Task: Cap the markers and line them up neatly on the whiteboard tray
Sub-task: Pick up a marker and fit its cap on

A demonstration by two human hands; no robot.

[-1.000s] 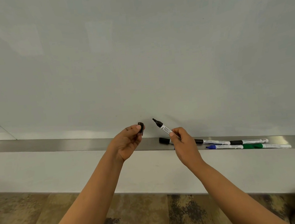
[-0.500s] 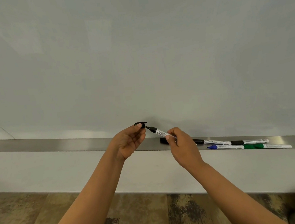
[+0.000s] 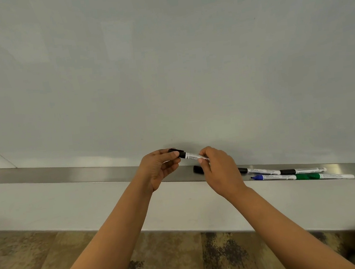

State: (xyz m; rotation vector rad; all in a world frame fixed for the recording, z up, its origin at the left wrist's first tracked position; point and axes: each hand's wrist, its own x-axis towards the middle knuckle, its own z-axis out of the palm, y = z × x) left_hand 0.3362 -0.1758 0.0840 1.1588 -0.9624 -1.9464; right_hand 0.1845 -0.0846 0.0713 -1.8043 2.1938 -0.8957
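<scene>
Behind both hands, the whiteboard (image 3: 163, 58) is filling most of the view, and the metal tray (image 3: 66, 175) is running along its lower edge, passing just beyond the hands. Below the forearms, patterned carpet (image 3: 21, 262) is showing. To the right of the right hand (image 3: 220, 171), four markers are lying on the tray in two end-to-end pairs: two black-capped ones (image 3: 262, 170) at the back, then a blue-tipped one (image 3: 272, 177) and a green one (image 3: 323, 176) in front. The right hand is pinching the white barrel of a black marker (image 3: 193, 155), fingers closed around it. The left hand (image 3: 159, 169) is gripping the black cap (image 3: 177, 153) at the marker's end, fingers curled. A dark object (image 3: 197, 169) is peeking out just beside the right hand.
</scene>
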